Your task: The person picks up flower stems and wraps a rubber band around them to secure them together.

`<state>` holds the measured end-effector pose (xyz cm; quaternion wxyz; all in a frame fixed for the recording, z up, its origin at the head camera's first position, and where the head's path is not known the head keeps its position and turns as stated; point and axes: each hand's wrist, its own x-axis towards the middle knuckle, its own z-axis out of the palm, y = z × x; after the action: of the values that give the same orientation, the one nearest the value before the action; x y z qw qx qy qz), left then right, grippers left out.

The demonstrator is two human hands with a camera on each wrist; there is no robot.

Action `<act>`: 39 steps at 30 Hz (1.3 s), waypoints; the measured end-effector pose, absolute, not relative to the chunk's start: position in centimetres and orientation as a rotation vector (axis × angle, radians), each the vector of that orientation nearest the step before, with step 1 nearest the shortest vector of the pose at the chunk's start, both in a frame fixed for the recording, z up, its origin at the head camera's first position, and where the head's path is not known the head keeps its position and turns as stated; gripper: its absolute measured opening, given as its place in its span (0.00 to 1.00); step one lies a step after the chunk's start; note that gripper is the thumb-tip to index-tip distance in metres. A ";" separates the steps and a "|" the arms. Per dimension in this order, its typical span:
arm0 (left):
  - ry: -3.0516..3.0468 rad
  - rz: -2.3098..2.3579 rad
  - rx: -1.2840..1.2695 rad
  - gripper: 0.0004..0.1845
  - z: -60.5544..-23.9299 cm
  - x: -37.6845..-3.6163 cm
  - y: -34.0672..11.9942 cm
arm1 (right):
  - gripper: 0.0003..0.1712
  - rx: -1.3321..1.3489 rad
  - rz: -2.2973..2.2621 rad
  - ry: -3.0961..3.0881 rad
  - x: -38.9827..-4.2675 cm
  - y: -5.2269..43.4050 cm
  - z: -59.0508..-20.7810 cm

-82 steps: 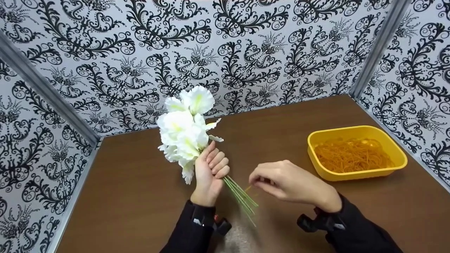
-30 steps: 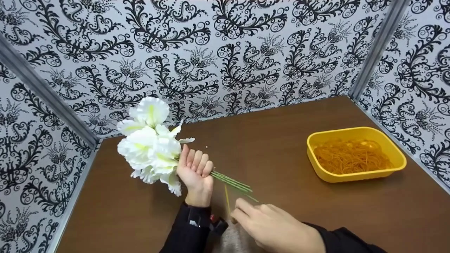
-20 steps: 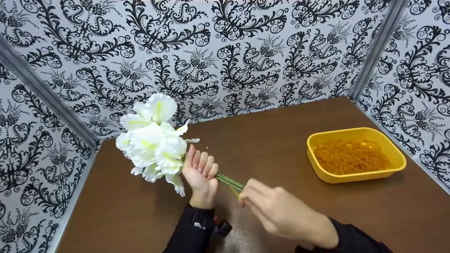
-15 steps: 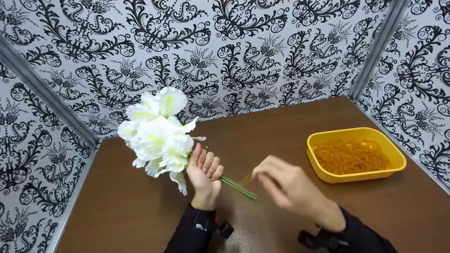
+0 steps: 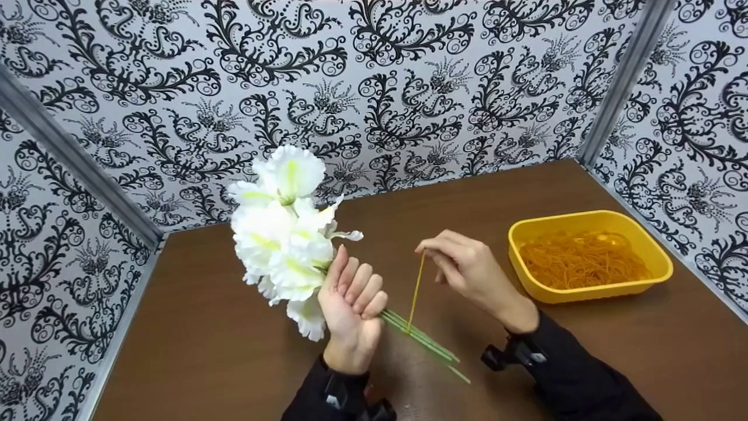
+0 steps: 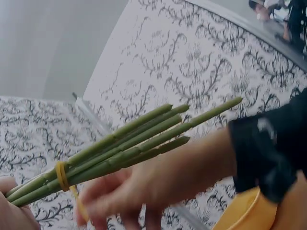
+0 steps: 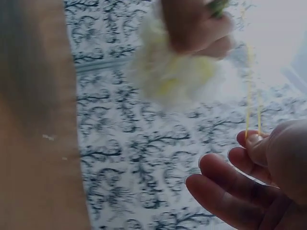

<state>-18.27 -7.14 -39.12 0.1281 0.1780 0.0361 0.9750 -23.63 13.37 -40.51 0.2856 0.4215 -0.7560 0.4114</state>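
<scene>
Your left hand (image 5: 352, 304) holds the flower bunch (image 5: 286, 231) left of centre; rubber band (image 5: 416, 289) stretched between stems (image 5: 421, 339) and your right hand (image 5: 467, 269); tub (image 5: 590, 219) far right on the table (image 5: 204, 351).

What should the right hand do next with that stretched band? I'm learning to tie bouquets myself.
Probably loop it round the stems once more. The right hand pinches the rubber band pulled taut, away from the green stems, where the left wrist view shows one yellow turn already on. The left hand grips the flower bunch steady.
</scene>
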 end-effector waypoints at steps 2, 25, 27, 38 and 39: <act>0.045 2.810 0.560 0.28 -39.1 -18.1 -7.0 | 0.15 1.156 1.078 -2.030 -23.9 12.7 -41.6; -0.145 3.026 0.616 0.27 -38.9 -19.8 -9.7 | 0.08 1.463 0.281 -2.337 -13.0 7.5 -43.2; -0.127 3.040 0.641 0.28 -39.0 -20.0 -9.8 | 0.11 1.463 0.244 -2.295 -12.4 8.0 -42.6; 0.205 3.170 0.575 0.28 -39.0 -20.1 -9.7 | 0.24 1.452 0.461 -2.038 -12.2 10.7 -38.5; 0.242 3.166 0.580 0.28 -39.0 -20.1 -9.6 | 0.22 1.440 0.498 -2.023 -12.4 11.1 -38.2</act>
<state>-20.08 -9.62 -38.98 -0.0430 0.1796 0.0750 0.9799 -12.42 11.07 -38.16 0.2996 0.5425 -0.7621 0.1874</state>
